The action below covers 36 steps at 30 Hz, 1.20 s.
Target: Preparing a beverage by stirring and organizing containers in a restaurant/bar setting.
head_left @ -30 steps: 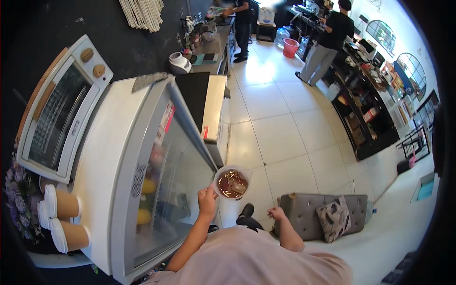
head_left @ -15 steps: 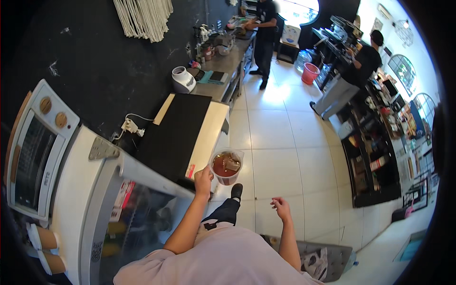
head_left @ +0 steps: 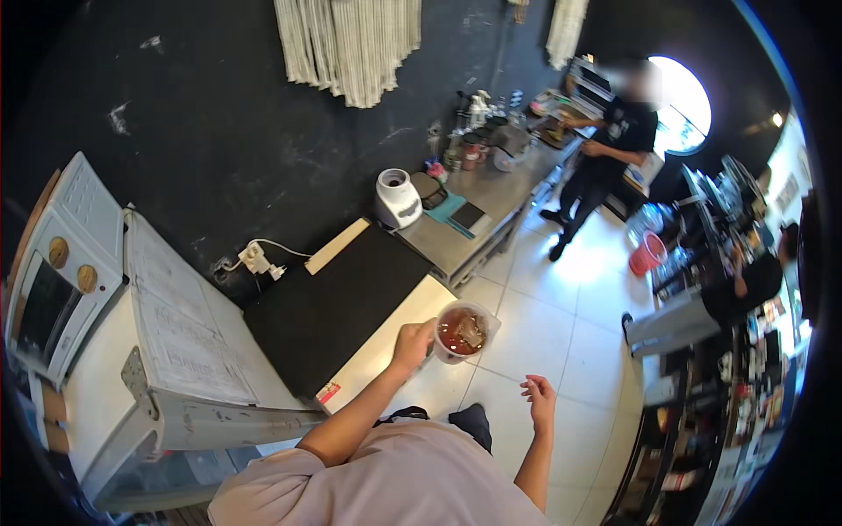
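Note:
A clear plastic pitcher (head_left: 463, 333) of reddish-brown liquid, with what looks like a tea bag in it, is gripped at its handle side by my left hand (head_left: 414, 346). It is in the air, just off the edge of a low cabinet with a black mat (head_left: 351, 302) and a pale wooden top. My right hand (head_left: 539, 396) hangs over the tiled floor to the right of the pitcher, fingers loosely bent and apart, holding nothing.
A white appliance base (head_left: 399, 200) stands beside a steel counter (head_left: 500, 202) along the dark wall. One person (head_left: 605, 158) works at its far end, another (head_left: 745, 289) at the right. A white toaster oven (head_left: 66, 263) sits on the fridge at left. A pink bucket (head_left: 647, 254) stands on the floor.
My view and body have turned left toward the wall and counter, and I have stepped forward. The pitcher stays in my left hand. The person at the counter has turned more toward me.

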Tool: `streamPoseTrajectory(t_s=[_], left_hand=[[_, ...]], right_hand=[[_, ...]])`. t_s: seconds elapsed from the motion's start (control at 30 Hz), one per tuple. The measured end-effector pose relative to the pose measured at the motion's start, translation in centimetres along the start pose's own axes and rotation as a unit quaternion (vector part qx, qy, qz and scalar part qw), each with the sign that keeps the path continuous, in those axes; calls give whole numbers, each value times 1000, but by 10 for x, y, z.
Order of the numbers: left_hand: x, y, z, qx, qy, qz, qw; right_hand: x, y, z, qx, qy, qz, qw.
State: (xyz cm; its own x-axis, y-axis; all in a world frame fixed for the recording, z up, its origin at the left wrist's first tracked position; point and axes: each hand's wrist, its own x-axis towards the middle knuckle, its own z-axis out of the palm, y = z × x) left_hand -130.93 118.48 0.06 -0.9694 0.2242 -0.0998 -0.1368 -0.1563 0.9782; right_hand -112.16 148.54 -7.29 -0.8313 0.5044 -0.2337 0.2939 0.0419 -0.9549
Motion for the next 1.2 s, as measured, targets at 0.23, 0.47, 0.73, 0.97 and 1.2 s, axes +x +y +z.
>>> streamPoseTrajectory(t_s=[0.23, 0.47, 0.73, 0.97, 1.2], left_hand=[[78, -42, 49, -33, 83, 31, 996], [135, -58, 103, -48, 203, 16, 978], [207, -47, 150, -24, 271, -1, 962], [311, -71, 153, -49, 230, -4, 972], [448, -97, 155, 38, 163, 2, 986]], right_hand=[[167, -99, -19, -26, -94, -110, 989], [293, -131, -42, -52, -209, -97, 972], [407, -142, -39, -98, -295, -70, 948], [511, -133, -18, -107, -319, -56, 940], [580, -97, -40, -113, -252, 8, 961]])
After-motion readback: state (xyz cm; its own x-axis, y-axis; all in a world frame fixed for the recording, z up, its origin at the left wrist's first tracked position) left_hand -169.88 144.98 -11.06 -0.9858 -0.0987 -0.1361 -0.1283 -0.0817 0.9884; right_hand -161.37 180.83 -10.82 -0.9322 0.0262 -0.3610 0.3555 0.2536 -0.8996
